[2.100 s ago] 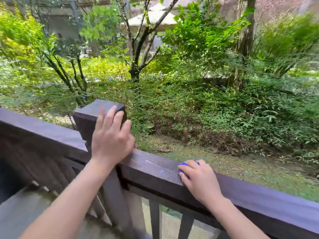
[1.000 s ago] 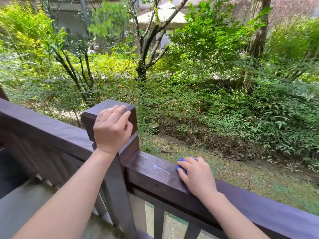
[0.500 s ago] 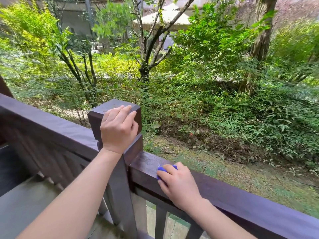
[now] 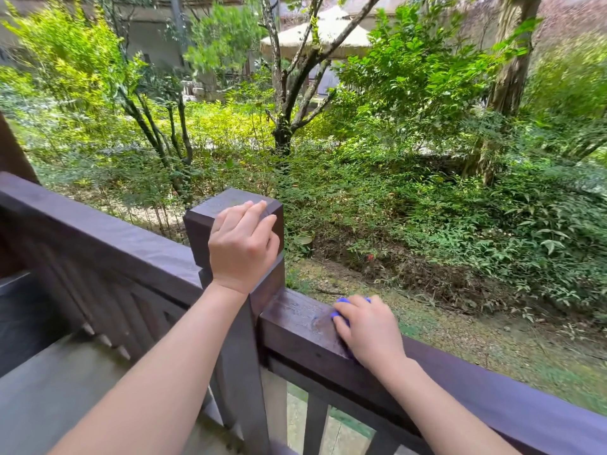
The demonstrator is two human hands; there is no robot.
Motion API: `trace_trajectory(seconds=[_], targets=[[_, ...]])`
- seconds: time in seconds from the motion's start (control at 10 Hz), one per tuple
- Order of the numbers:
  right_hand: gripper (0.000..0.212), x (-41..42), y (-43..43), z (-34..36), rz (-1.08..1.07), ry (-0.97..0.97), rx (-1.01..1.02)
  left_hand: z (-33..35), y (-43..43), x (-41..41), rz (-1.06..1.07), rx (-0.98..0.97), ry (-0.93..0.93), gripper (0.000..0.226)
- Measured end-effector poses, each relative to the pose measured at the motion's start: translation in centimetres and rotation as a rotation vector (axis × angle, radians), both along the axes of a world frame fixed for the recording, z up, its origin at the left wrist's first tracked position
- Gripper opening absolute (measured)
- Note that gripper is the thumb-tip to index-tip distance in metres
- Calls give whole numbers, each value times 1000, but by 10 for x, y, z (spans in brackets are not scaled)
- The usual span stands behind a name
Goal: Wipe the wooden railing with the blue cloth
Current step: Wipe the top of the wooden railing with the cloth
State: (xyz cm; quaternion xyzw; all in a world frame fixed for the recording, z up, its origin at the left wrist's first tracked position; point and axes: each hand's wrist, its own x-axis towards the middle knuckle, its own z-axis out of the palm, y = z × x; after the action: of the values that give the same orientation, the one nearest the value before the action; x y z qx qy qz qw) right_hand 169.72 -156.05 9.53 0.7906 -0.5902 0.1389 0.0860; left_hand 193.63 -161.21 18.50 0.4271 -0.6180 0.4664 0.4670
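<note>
A dark brown wooden railing (image 4: pixel 512 392) runs from the corner post (image 4: pixel 226 205) down to the right. My right hand (image 4: pixel 368 330) lies flat on its top rail a little right of the post, pressing down the blue cloth (image 4: pixel 341 307); only the cloth's edge shows past my fingertips. A damp-looking patch (image 4: pixel 308 318) sits on the rail left of the cloth. My left hand (image 4: pixel 243 244) grips the near side of the corner post's top, fingers curled over it.
A second rail (image 4: pixel 98 238) runs left from the post, with balusters below it and a grey deck floor (image 4: pixel 49 399) behind. Past the railing the ground drops to bare soil, shrubs and trees (image 4: pixel 285 103).
My right hand slid the cloth left toward the post, then back to the right a little. The view has shifted slightly; my left hand keeps its grip on the post.
</note>
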Motion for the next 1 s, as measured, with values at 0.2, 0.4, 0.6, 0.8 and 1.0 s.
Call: trace_trajectory(seconds=[0.2,0.4,0.6,0.8,1.0], targets=[[19,36,20,-9,288,5,-84,-1,-1,1,6,-26,-8,26],[29,26,-8,9,112,-40,26,1,0,0,3,-33,-4,26],[9,34,-28,32,153,-945,315,1,1,1,1,-22,-14,26],[15,14,-32,28,82,-583,81,2,3,0,-4,-28,-7,26],[55,22,-9,-4,160,-426,179,2,3,-1,3,-20,3,25]])
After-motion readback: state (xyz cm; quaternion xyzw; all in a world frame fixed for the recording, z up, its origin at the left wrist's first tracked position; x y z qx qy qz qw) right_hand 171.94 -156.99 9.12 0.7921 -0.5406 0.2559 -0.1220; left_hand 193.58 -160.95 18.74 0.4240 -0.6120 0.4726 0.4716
